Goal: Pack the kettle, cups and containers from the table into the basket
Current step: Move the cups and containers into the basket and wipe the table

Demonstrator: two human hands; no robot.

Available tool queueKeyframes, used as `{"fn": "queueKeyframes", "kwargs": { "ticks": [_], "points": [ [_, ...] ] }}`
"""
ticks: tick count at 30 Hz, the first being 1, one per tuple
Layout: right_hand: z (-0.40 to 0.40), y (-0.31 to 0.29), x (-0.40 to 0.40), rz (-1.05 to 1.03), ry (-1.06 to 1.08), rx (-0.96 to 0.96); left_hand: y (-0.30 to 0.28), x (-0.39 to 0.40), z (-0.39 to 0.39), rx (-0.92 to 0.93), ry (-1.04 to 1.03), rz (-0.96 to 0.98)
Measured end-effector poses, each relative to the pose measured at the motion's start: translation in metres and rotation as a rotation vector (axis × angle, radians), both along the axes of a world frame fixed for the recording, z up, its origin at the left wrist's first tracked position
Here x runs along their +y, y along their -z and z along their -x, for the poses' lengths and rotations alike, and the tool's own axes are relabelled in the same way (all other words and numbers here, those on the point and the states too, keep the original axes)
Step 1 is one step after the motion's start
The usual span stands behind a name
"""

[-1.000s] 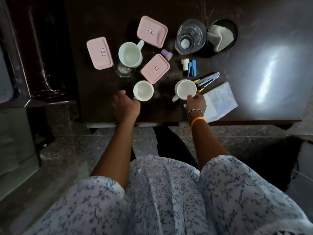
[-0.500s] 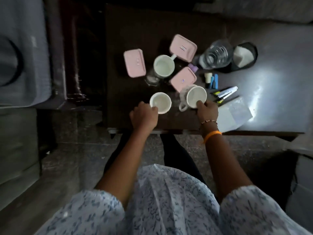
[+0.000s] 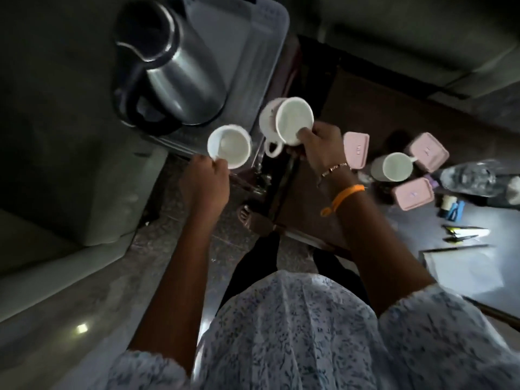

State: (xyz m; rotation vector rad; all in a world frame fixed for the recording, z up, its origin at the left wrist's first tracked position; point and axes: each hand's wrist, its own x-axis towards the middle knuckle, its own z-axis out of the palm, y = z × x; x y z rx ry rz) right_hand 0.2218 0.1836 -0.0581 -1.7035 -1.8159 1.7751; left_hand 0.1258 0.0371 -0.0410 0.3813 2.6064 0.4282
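The fingers of the left hand (image 3: pixel 204 181) curl round the near rim and side of a small white ceramic cup (image 3: pixel 229 150), holding it mouth-up in the air just at the near edge of the grey plastic basket (image 3: pixel 253 46). The fingers of the right hand (image 3: pixel 319 147) pinch the lower rim of a second white cup with a looped handle (image 3: pixel 287 121), tilted so its mouth faces the camera and its handle hangs down; it is held beside the basket's right edge. Both forearms reach forward and to the left from pale floral sleeves, and the right wrist wears an orange band (image 3: pixel 342 198) and a thin bracelet. A stainless steel kettle with a black handle (image 3: pixel 168 71) lies inside the basket. On the dark wooden table (image 3: pixel 380 108) to the right stand a third white mug (image 3: pixel 392 167) and three pink lidded rectangular containers (image 3: pixel 356 150) (image 3: pixel 427 152) (image 3: pixel 413 193); each lid bears a small label, too blurred to read.
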Motion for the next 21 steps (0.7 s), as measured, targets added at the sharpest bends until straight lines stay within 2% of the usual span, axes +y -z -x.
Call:
{"fn": "queueKeyframes", "kwargs": {
  "ticks": [4, 9, 13, 21],
  "points": [
    [0.068, 0.014, -0.002, -0.036, -0.011, -0.041, 0.016, 0.003, 0.041, -0.062, -0.005, 0.058],
    [0.111, 0.033, 0.008, -0.079, -0.009, -0.149, 0.041, 0.019, 0.068, -0.134, 0.051, 0.19],
    [0.132, 0.034, 0.014, -0.205, -0.167, -0.305, 0.057, 0.023, 0.079, -0.254, 0.065, 0.205],
    [0.143, 0.045, 0.015, -0.311, -0.367, -0.514, 0.08, 0.027, 0.081, -0.242, 0.126, 0.3]
  ]
}}
